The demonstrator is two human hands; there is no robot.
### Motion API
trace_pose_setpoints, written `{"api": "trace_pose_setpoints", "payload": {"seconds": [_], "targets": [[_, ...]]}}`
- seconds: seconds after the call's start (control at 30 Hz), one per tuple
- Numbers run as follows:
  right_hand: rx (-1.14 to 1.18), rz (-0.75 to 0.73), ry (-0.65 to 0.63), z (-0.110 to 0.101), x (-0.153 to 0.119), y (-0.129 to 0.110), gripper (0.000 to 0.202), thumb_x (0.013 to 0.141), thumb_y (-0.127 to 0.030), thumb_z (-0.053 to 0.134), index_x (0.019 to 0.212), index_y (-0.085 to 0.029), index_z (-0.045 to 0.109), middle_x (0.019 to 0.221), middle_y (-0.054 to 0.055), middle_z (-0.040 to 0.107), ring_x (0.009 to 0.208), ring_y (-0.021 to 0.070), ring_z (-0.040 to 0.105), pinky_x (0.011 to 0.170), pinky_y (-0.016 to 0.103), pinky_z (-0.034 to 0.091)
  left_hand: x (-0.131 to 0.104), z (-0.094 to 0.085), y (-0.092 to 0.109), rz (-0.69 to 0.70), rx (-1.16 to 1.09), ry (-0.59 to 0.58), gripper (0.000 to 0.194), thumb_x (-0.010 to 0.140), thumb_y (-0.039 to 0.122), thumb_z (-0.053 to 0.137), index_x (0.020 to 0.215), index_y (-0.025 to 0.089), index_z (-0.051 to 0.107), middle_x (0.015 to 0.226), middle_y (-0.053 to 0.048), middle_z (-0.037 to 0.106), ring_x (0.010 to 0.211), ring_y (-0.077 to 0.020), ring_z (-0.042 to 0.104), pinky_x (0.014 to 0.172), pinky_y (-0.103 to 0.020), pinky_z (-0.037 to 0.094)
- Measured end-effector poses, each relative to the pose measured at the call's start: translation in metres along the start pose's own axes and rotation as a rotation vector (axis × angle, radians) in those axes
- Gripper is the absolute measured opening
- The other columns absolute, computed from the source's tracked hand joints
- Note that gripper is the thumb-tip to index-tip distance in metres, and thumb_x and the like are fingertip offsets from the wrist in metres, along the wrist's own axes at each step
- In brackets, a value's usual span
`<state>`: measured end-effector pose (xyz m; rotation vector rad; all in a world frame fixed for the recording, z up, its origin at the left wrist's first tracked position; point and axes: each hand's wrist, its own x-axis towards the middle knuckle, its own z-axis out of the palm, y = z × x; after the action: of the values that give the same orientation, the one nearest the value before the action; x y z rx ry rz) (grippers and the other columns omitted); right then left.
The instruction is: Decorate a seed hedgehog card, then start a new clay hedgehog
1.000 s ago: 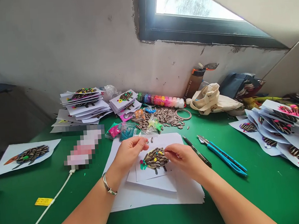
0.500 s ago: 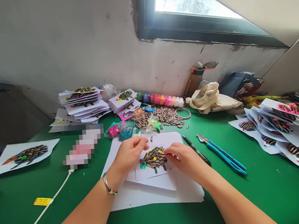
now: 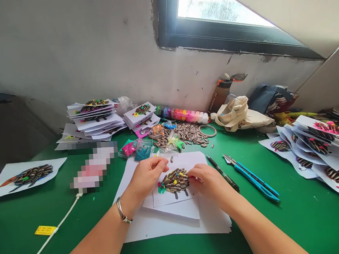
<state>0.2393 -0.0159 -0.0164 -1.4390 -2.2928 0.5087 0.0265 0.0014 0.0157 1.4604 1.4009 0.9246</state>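
Note:
A hedgehog-shaped seed picture (image 3: 174,182) on a white card lies in front of me, striped sunflower seeds forming its body, with yellow, blue, red and green clay bits. My left hand (image 3: 149,176) is closed in a pinch over the card's upper left; what its fingertips hold, if anything, is too small to make out. At the picture's right end, the fingers of my right hand (image 3: 210,180) are drawn together against the outermost seeds, hiding what lies between them. One loose seed (image 3: 172,159) sits just beyond the card. White paper sheets (image 3: 175,226) lie underneath.
Behind are a sunflower seed heap (image 3: 191,132), clay packets (image 3: 144,152) and a tape ring (image 3: 207,130). To the right lie a pen (image 3: 222,172) and a blue utility knife (image 3: 254,179). Stacks of finished cards (image 3: 96,124) stand left, more cards (image 3: 317,144) right. A white cable (image 3: 51,234) crosses the left.
The view has shifted slightly. Both hands stay at nearly the same places over the card, the right one's fingers still at the picture's right end.

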Motion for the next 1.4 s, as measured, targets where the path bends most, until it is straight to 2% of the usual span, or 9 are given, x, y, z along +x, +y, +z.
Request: {"api": "trace_pose_setpoints", "payload": {"seconds": [0.27, 0.47, 0.63, 0.9, 1.0, 1.17, 1.3, 1.4], "targets": [[0.009, -0.052, 0.002, -0.003, -0.003, -0.002, 0.023, 0.081, -0.006, 0.051, 0.079, -0.021, 0.069, 0.073, 0.003, 0.059, 0.072, 0.0158, 0.054, 0.064, 0.025, 0.038, 0.001, -0.001, -0.001, -0.016, -0.001, -0.015, 0.033, 0.082, 0.047, 0.057, 0.08, 0.019, 0.074, 0.078, -0.006, 0.073, 0.081, -0.0224, 0.064, 0.074, -0.031, 0.046], [0.004, 0.033, -0.01, -0.001, -0.001, -0.001, 0.021, 0.079, -0.005, 0.05, 0.078, -0.02, 0.065, 0.075, 0.002, 0.058, 0.07, 0.0139, 0.051, 0.061, 0.023, 0.035, 0.001, 0.0, -0.003, -0.011, 0.006, -0.017, 0.034, 0.082, 0.046, 0.056, 0.082, 0.017, 0.074, 0.078, -0.006, 0.073, 0.079, -0.0221, 0.064, 0.071, -0.031, 0.046], [0.037, 0.039, -0.041, -0.002, -0.001, -0.003, 0.02, 0.08, -0.007, 0.05, 0.076, -0.02, 0.065, 0.074, 0.001, 0.057, 0.068, 0.0127, 0.051, 0.06, 0.023, 0.034, 0.001, 0.0, -0.003, 0.003, 0.042, -0.025, 0.036, 0.083, 0.047, 0.054, 0.081, 0.017, 0.073, 0.078, -0.005, 0.073, 0.078, -0.0221, 0.063, 0.07, -0.032, 0.046], [0.121, 0.11, -0.03, -0.017, -0.003, 0.004, 0.022, 0.083, -0.014, 0.051, 0.081, -0.022, 0.07, 0.077, 0.001, 0.061, 0.071, 0.0135, 0.054, 0.064, 0.024, 0.038, 0.001, -0.002, -0.002, -0.009, 0.069, -0.037, 0.035, 0.084, 0.046, 0.053, 0.084, 0.018, 0.073, 0.08, -0.005, 0.073, 0.079, -0.0219, 0.063, 0.07, -0.032, 0.046], [0.115, 0.1, -0.079, -0.019, -0.004, 0.002, 0.023, 0.084, -0.014, 0.05, 0.08, -0.023, 0.071, 0.076, 0.001, 0.061, 0.071, 0.0139, 0.055, 0.063, 0.024, 0.038, 0.001, -0.002, -0.002, -0.014, 0.071, -0.029, 0.035, 0.083, 0.046, 0.053, 0.084, 0.017, 0.073, 0.08, -0.005, 0.073, 0.079, -0.022, 0.063, 0.07, -0.032, 0.046], [0.099, 0.05, -0.153, -0.017, -0.003, -0.006, 0.026, 0.084, -0.013, 0.048, 0.072, -0.021, 0.069, 0.072, 0.001, 0.06, 0.07, 0.0138, 0.053, 0.061, 0.024, 0.036, 0.002, -0.001, -0.005, -0.026, 0.093, -0.041, 0.035, 0.083, 0.046, 0.053, 0.082, 0.017, 0.072, 0.079, -0.005, 0.071, 0.072, -0.0199, 0.061, 0.062, -0.029, 0.044], [0.11, 0.084, -0.134, -0.019, -0.003, -0.004, 0.025, 0.085, -0.014, 0.048, 0.079, -0.023, 0.071, 0.074, 0.001, 0.06, 0.07, 0.0134, 0.052, 0.061, 0.024, 0.035, 0.004, -0.001, -0.009, -0.033, 0.112, -0.064, 0.033, 0.084, 0.045, 0.053, 0.075, 0.017, 0.068, 0.076, -0.003, 0.068, 0.063, -0.0155, 0.056, 0.055, -0.025, 0.041], [0.111, 0.082, -0.138, -0.02, -0.004, -0.004, 0.025, 0.085, -0.013, 0.048, 0.076, -0.023, 0.069, 0.073, 0.0, 0.059, 0.07, 0.013, 0.052, 0.061, 0.024, 0.035, 0.004, -0.001, -0.011, -0.056, 0.097, -0.078, 0.034, 0.084, 0.046, 0.052, 0.075, 0.017, 0.066, 0.075, -0.002, 0.066, 0.055, -0.0129, 0.052, 0.05, -0.024, 0.039]]}}
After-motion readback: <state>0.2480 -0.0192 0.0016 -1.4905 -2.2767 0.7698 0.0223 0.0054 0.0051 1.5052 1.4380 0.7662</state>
